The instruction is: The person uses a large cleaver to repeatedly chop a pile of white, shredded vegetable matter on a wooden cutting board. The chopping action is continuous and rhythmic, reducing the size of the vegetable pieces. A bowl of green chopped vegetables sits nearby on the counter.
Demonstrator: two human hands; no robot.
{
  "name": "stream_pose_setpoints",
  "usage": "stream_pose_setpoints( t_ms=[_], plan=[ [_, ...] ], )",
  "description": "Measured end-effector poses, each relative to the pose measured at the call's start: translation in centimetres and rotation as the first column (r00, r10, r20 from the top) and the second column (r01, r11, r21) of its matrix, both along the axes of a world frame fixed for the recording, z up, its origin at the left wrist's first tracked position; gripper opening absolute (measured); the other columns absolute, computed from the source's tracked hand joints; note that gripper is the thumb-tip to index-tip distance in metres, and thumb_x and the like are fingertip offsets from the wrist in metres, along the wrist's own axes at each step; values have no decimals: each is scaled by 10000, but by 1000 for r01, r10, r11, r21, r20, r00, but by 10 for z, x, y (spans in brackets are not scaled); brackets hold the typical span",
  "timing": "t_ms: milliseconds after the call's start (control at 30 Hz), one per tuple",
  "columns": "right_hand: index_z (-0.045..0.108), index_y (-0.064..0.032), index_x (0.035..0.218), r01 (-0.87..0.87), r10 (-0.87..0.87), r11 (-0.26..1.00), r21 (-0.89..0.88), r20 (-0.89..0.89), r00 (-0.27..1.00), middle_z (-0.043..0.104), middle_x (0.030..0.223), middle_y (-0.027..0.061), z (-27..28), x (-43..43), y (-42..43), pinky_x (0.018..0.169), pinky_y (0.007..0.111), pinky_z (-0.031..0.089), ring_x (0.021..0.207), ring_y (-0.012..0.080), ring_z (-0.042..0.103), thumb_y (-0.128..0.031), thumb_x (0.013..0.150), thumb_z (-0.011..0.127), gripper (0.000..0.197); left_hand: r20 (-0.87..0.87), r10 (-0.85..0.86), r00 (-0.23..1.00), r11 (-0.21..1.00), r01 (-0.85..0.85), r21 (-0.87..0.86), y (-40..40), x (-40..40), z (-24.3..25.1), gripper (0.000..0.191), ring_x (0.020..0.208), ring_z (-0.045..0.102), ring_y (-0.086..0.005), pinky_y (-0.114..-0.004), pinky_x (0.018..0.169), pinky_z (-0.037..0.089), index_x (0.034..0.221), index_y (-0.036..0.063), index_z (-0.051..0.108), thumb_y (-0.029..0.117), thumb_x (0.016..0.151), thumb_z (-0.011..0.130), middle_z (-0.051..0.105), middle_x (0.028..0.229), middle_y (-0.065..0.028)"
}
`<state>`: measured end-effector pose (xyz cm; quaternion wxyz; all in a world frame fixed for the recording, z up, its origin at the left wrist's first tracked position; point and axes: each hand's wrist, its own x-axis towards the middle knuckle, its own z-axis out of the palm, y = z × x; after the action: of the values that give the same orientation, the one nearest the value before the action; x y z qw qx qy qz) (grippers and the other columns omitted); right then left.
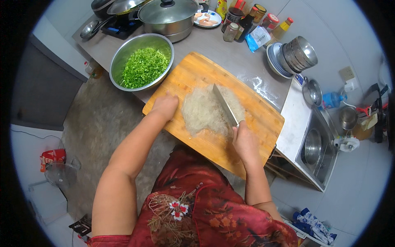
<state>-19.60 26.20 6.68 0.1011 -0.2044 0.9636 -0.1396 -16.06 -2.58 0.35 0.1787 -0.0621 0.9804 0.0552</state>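
A pile of pale, translucent noodles (200, 108) lies on a wooden cutting board (194, 68), its right part finely chopped. My right hand (246, 140) grips the handle of a kitchen cleaver (224, 104), whose blade stands edge-down in the noodles. My left hand (166, 106) rests on the board's left edge, to the left of the noodles; its fingers are partly hidden from view and I cannot tell if they grip the edge. A stainless steel bowl (115, 63) of chopped green onions (145, 68) stands beyond the board's left corner.
Behind are a lidded steel pot (168, 26), a plate of eggshells (217, 19), sauce bottles and jars (245, 26), and stacked bowls (297, 55). White powder (260, 88) marks the counter beside the board. A sink (321, 157) lies at the right.
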Motion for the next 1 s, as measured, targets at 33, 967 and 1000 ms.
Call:
stream_pose_setpoints(
  t_ms=[33,967,1000],
  plan=[
    [476,22,915,20,-20,1000,-1,-5,1000,610,704,264,-1,2,-1,593,519,468,681,435,614,-220,922,489,242,-8,7,1000,1000,-7,-5,0,0,0,640,924,647,-311,-371,751,527,1128,-31,536,89,566,818,639,1030,-235],
    [490,22,875,73,-74,997,-14,-125,989,607,690,252,-21,3,18,563,509,458,610,438,591,-198,923,489,226,52,43,998,999,-44,26,0,-2,2,711,914,640,-316,-380,769,511,1253,-41,480,49,601,749,621,1036,-256],
    [491,23,870,79,-80,997,-11,-142,987,606,686,252,-26,4,17,561,506,459,609,438,591,-192,922,492,221,43,39,998,999,-39,7,0,-2,0,687,917,644,-307,-373,760,519,1223,-36,499,51,595,762,623,1048,-251]
  ],
)
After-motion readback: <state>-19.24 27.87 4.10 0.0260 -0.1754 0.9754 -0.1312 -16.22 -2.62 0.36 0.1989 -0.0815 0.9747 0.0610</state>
